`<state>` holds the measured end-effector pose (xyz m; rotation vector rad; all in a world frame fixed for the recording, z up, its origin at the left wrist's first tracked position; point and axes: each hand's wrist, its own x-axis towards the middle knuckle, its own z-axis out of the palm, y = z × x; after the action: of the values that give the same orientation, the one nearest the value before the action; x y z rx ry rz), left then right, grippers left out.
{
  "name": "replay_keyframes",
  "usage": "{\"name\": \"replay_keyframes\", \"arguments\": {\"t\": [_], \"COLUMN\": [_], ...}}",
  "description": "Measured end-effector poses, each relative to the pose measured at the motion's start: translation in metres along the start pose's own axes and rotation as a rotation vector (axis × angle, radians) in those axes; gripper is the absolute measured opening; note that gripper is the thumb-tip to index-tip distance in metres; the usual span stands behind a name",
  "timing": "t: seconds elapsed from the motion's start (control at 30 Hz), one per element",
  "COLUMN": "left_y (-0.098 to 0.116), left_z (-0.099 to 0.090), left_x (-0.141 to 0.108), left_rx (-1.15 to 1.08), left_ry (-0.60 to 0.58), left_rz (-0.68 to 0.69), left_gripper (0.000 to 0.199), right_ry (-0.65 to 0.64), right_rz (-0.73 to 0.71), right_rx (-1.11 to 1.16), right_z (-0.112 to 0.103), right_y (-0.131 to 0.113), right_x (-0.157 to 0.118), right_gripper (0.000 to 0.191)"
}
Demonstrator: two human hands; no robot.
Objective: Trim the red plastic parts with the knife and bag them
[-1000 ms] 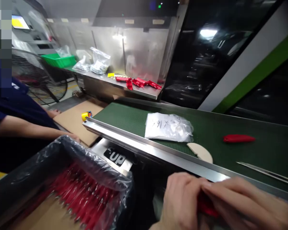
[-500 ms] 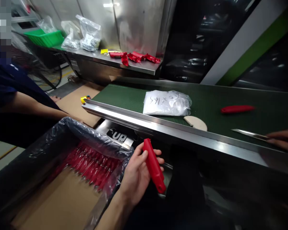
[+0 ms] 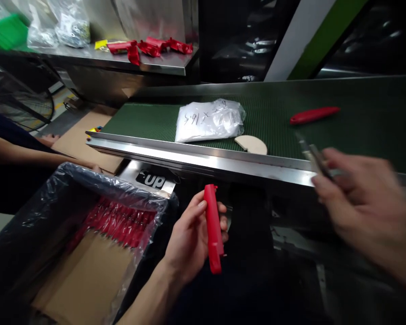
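A long red plastic part [image 3: 214, 228] is held nearly upright by my left hand [image 3: 192, 232], thumb on one side and fingers behind it. My right hand [image 3: 362, 203] grips a thin metal blade-like tool [image 3: 313, 158], blurred by motion, over the near rail of the conveyor. A second red part [image 3: 314, 115] lies on the green belt [image 3: 274, 108] beyond the tool. Also on the belt are a clear plastic bag with handwriting [image 3: 209, 121] and a beige flat, rounded piece [image 3: 252, 144].
A plastic-lined box [image 3: 23, 225] holding rows of red parts and cardboard stands at the left. Another person's arm [image 3: 30, 153] reaches in behind it. A metal shelf [image 3: 169, 67] carries red pieces and bags. The conveyor's metal rail [image 3: 223, 164] runs across.
My right hand has come further into view with the tool, now above the rail. My left hand has turned the red part more upright. The view has shifted to the right and down.
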<state>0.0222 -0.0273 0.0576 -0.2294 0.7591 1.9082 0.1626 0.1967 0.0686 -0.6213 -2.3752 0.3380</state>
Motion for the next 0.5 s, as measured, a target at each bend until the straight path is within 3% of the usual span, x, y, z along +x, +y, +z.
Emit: {"name": "replay_keyframes", "arguments": {"t": [0.07, 0.13, 0.27, 0.5], "left_y": [-0.004, -0.007, -0.013, -0.018], "left_z": [0.004, 0.008, 0.015, 0.024], "left_x": [0.002, 0.003, 0.002, -0.004], "left_rx": [0.016, 0.049, 0.141, 0.228], "left_ry": [-0.003, 0.0, 0.003, 0.02], "left_rz": [-0.009, -0.014, -0.002, -0.007], "left_gripper": [0.022, 0.023, 0.022, 0.02], "right_ry": [-0.181, -0.28, -0.326, -0.322], "right_rz": [0.02, 0.049, -0.043, -0.197], "right_rx": [0.224, 0.4, 0.494, 0.402], "right_z": [0.007, 0.014, 0.017, 0.006], "right_y": [-0.027, -0.041, -0.047, -0.045], "right_x": [-0.012, -0.022, -0.03, -0.022], "right_gripper": [0.031, 0.025, 0.034, 0.051]}}
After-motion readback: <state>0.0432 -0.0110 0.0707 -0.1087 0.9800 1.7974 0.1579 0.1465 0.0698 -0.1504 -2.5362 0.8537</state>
